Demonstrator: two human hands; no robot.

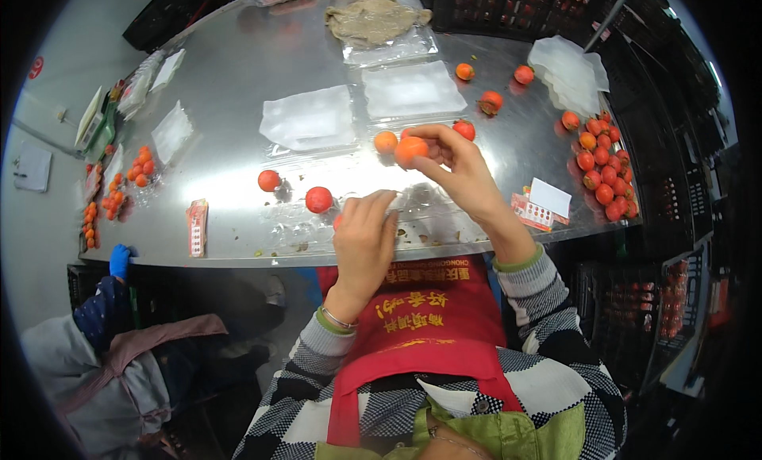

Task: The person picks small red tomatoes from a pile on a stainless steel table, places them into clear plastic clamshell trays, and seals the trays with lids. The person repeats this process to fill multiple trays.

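My right hand (pixel 455 162) holds an orange-red tomato (pixel 411 151) between thumb and fingers, just above the metal table. My left hand (pixel 366 225) is bent low over clear plastic near the table's front edge; its fingers partly cover a red tomato (pixel 337 222), and whether it grips it I cannot tell. Left of that hand lie two red tomatoes, one nearer (pixel 319 200) and one farther (pixel 269 181). An orange tomato (pixel 386 142) rests beside the held one, and a red tomato (pixel 464 130) sits behind my right hand. Two white liner sheets (pixel 309 117) (pixel 414 89) lie beyond.
A heap of tomatoes (pixel 604 168) lies at the right by printed cards (pixel 536 213). White sheets (pixel 565 73) are behind it. Black crates (pixel 512 10) stand at the back. A cloth (pixel 375 20) lies on plastic packs. A co-worker's blue-gloved hand (pixel 119 261) is at the left edge.
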